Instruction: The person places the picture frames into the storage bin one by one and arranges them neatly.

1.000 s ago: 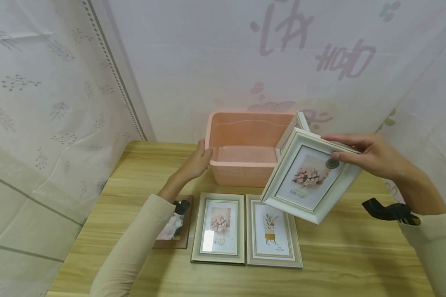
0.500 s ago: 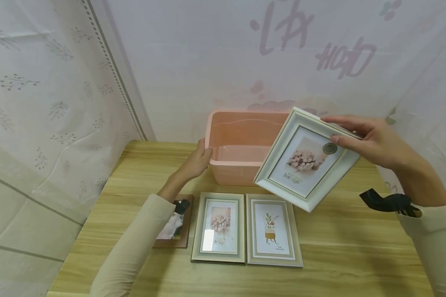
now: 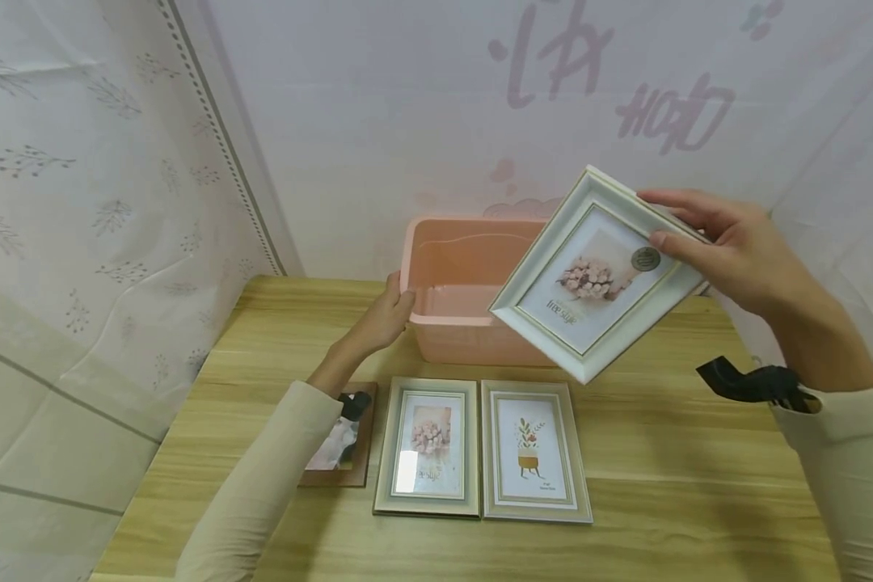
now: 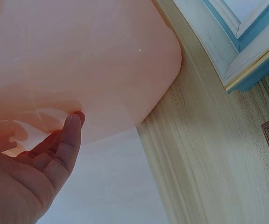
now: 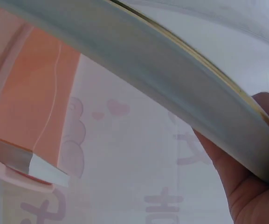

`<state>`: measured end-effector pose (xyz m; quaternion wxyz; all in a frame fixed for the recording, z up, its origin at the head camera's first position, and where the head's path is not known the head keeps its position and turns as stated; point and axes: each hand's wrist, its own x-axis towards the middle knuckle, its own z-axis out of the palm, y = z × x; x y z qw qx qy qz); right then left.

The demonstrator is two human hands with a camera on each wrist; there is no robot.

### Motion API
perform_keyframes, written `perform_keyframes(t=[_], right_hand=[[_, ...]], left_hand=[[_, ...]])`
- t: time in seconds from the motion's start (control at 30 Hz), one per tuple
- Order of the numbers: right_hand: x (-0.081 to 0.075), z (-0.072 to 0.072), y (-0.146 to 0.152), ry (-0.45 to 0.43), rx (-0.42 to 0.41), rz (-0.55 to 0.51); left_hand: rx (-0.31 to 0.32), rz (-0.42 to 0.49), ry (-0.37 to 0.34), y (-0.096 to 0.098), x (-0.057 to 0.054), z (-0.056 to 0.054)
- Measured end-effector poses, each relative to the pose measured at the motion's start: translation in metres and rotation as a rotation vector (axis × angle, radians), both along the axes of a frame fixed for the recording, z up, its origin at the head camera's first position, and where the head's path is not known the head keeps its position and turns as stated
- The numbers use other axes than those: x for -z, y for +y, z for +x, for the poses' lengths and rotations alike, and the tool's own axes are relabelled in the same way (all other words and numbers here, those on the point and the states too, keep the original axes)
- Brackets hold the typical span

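My right hand [image 3: 745, 255] pinches a white picture frame [image 3: 534, 323] by its upper right edge, thumb on the front and fingers behind. The frame is tilted and overlaps the right part of a pink plastic bin [image 3: 458, 343] in the head view. Round the bin's left rim my left hand [image 3: 380, 322] grips; the left wrist view shows its fingers curled up under the rim. At one end of the bin, a white-edged frame [image 5: 45, 171] sticks up over the rim in the right wrist view; in the head view the held picture frame hides it.
In front of the bin lie a greenish-gold picture frame [image 3: 427, 505], a beige picture frame [image 3: 538, 515] and a brown frame [image 3: 362, 453] partly under the left forearm. They rest on a wooden table [image 3: 669, 501]. A printed curtain [image 3: 349, 121] hangs behind.
My right hand has lifted the white picture frame up and slightly left, away from the table. The other frame in the bin has passed out of sight behind it. My left hand stays on the bin.
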<state>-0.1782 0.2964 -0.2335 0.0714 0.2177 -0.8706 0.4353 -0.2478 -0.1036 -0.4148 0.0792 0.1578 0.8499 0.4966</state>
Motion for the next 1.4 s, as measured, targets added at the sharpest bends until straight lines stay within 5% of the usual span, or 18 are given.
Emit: perform_keyframes(t=[0.4, 0.63, 0.93, 1.4], right_hand=[[-0.004, -0.010, -0.014, 0.051, 0.171, -0.001], [-0.005, -0.016, -0.023, 0.015, 0.285, -0.017], [-0.003, -0.024, -0.030, -0.040, 0.329, -0.035], [0.014, -0.035, -0.042, 0.027, 0.415, 0.161]], left_hand=[[0.007, 0.004, -0.008, 0.000, -0.002, 0.001], [0.006, 0.022, -0.001, 0.002, -0.004, 0.001], [0.007, 0.020, 0.005, 0.001, -0.004, 0.002], [0.007, 0.012, 0.001, 0.001, -0.003, 0.001]])
